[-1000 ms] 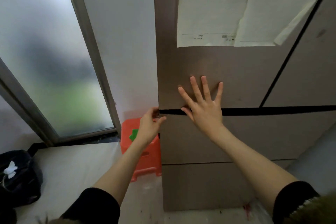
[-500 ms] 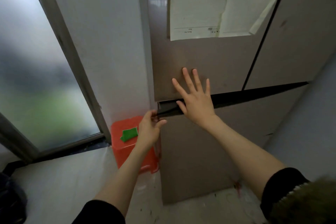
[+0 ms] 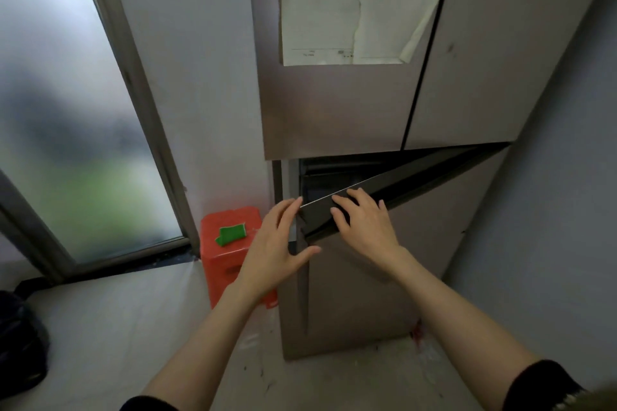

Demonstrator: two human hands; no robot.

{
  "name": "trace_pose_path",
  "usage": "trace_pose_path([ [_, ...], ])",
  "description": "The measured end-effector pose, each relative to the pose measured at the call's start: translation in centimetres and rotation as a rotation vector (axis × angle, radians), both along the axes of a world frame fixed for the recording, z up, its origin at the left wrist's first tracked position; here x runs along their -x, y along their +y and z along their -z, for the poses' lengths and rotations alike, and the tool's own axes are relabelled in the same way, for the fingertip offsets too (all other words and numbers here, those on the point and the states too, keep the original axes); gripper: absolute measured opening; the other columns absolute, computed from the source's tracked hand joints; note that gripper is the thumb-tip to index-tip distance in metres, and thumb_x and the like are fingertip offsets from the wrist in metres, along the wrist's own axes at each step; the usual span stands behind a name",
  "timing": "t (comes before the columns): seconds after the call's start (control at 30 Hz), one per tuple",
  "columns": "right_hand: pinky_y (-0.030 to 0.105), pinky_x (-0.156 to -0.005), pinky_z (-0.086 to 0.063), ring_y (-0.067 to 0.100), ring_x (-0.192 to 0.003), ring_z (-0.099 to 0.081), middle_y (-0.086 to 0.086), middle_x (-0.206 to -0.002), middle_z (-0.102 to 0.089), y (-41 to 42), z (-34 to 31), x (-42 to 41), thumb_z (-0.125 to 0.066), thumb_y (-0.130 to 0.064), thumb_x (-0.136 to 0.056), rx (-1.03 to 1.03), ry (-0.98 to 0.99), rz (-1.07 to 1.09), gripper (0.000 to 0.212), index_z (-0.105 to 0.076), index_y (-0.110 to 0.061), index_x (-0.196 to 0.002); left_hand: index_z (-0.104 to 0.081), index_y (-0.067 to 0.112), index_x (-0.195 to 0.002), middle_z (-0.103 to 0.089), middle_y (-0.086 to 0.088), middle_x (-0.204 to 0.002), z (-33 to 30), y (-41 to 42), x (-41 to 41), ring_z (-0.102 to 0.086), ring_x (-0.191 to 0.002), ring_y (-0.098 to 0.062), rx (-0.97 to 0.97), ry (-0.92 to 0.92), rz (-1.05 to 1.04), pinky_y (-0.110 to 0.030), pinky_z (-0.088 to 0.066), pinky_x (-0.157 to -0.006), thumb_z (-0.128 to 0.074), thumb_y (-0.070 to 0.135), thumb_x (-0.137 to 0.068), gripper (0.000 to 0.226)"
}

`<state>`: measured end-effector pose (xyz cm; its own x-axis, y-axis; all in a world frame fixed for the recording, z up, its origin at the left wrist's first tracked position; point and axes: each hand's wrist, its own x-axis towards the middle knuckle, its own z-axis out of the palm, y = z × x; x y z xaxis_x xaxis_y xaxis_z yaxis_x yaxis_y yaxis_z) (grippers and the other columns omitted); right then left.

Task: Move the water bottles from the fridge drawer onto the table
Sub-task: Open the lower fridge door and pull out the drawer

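The brown fridge drawer (image 3: 400,260) is pulled out a little, leaving a dark gap under the upper doors (image 3: 334,110). Inside the gap it is too dark to make out any water bottles. My right hand (image 3: 367,227) lies on the drawer's black top edge with its fingers curled over it. At the drawer's left corner my left hand (image 3: 270,253) has straight fingers touching the top corner and the thumb against the front face. No table is in view.
A red plastic stool (image 3: 230,253) with a green piece (image 3: 232,234) on it stands just left of the fridge, below a frosted window (image 3: 83,127). A black bag (image 3: 20,344) lies on the floor at far left. A grey wall (image 3: 551,210) closes the right side.
The drawer has come out from shut to partly open. My right hand dropped from the upper door onto the drawer's top edge. My left hand stayed at the left corner.
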<state>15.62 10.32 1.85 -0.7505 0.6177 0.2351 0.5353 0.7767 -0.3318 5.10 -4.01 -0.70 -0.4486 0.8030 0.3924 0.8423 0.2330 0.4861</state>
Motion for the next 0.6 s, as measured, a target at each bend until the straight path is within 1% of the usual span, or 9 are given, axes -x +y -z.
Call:
trace_pose_path([
  [0.07,0.048,-0.115,-0.006,0.017,-0.144,-0.012,0.001,-0.153,-0.027,-0.6,0.1,-2.6,-0.032,-0.038,-0.098,0.037,0.011,-0.019,0.043,-0.038,-0.027,-0.14,-0.016,0.026,-0.146,-0.006,0.013,-0.153,-0.1,-0.4,-2.3,-0.003,-0.142,-0.006,0.083,0.131,0.088,-0.03,-0.012,-0.117,-0.058,0.049,-0.083,0.079],
  [0.1,0.048,-0.115,-0.005,0.016,-0.145,-0.01,0.0,-0.153,-0.026,-0.8,0.2,-3.9,-0.032,-0.038,-0.099,0.053,0.02,-0.028,0.043,-0.038,-0.027,-0.14,-0.018,0.026,-0.146,-0.007,0.013,-0.154,-0.2,-0.6,-3.6,0.002,-0.141,-0.004,0.124,0.147,0.122,-0.031,-0.01,-0.118,-0.054,0.051,-0.084,0.075],
  [0.17,0.047,-0.116,-0.003,0.016,-0.145,-0.008,-0.001,-0.154,-0.024,-1.1,0.1,-6.6,-0.033,-0.035,-0.099,0.093,0.034,-0.048,0.042,-0.038,-0.025,-0.14,-0.026,0.026,-0.144,-0.017,0.011,-0.154,-0.4,-1.1,-6.3,0.0,-0.14,-0.001,0.138,0.091,0.158,-0.03,-0.01,-0.117,-0.045,0.059,-0.085,0.071],
  [0.23,0.044,-0.116,-0.003,0.015,-0.145,-0.007,-0.001,-0.154,-0.023,-1.3,-0.2,-9.5,-0.034,-0.032,-0.099,0.141,0.037,-0.075,0.041,-0.039,-0.023,-0.139,-0.036,0.024,-0.14,-0.029,0.01,-0.15,-0.6,-1.5,-8.9,-0.007,-0.14,0.0,0.081,0.071,0.172,-0.03,-0.015,-0.117,-0.032,0.062,-0.084,0.068],
  [0.27,0.043,-0.116,-0.003,0.015,-0.145,-0.008,-0.001,-0.154,-0.024,-1.2,-0.3,-11.1,-0.036,-0.031,-0.099,0.159,0.034,-0.087,0.04,-0.041,-0.022,-0.137,-0.04,0.023,-0.138,-0.034,0.009,-0.148,-0.7,-1.7,-10.3,-0.009,-0.14,-0.001,0.061,0.098,0.178,-0.031,-0.017,-0.117,-0.03,0.059,-0.085,0.064],
  [0.33,0.041,-0.117,-0.005,0.013,-0.144,-0.011,-0.002,-0.153,-0.027,-0.9,-0.6,-14.2,-0.039,-0.029,-0.098,0.194,0.037,-0.107,0.037,-0.045,-0.022,-0.134,-0.046,0.024,-0.134,-0.04,0.01,-0.144,-0.9,-1.8,-12.8,-0.01,-0.139,0.0,0.047,0.166,0.2,-0.026,-0.015,-0.115,-0.033,0.049,-0.09,0.051],
  [0.4,0.041,-0.118,-0.009,0.012,-0.143,-0.016,-0.003,-0.151,-0.032,-0.5,-1.1,-17.2,-0.044,-0.03,-0.096,0.228,0.056,-0.108,0.034,-0.051,-0.023,-0.129,-0.046,0.026,-0.133,-0.04,0.012,-0.143,-1.4,-1.6,-15.1,-0.008,-0.138,0.001,0.066,0.191,0.239,-0.023,-0.01,-0.112,-0.036,0.04,-0.094,0.043],
  [0.53,0.039,-0.117,-0.012,0.012,-0.138,-0.029,-0.006,-0.143,-0.044,0.4,-1.8,-22.3,-0.053,-0.036,-0.091,0.237,0.046,-0.028,0.031,-0.059,-0.024,-0.119,-0.041,0.028,-0.135,-0.036,0.01,-0.147,-2.0,0.2,-17.7,-0.004,-0.136,0.004,0.1,0.214,0.32,-0.021,-0.005,-0.11,-0.033,0.04,-0.094,0.044],
  [0.6,0.04,-0.115,-0.022,0.015,-0.133,-0.039,-0.009,-0.138,-0.05,1.0,-2.1,-24.5,-0.055,-0.041,-0.088,0.207,0.026,0.05,0.034,-0.06,-0.025,-0.118,-0.033,0.027,-0.14,-0.026,0.008,-0.152,-2.2,2.0,-18.6,-0.001,-0.136,0.002,0.143,0.23,0.362,-0.021,-0.003,-0.112,-0.034,0.036,-0.097,0.045],
])
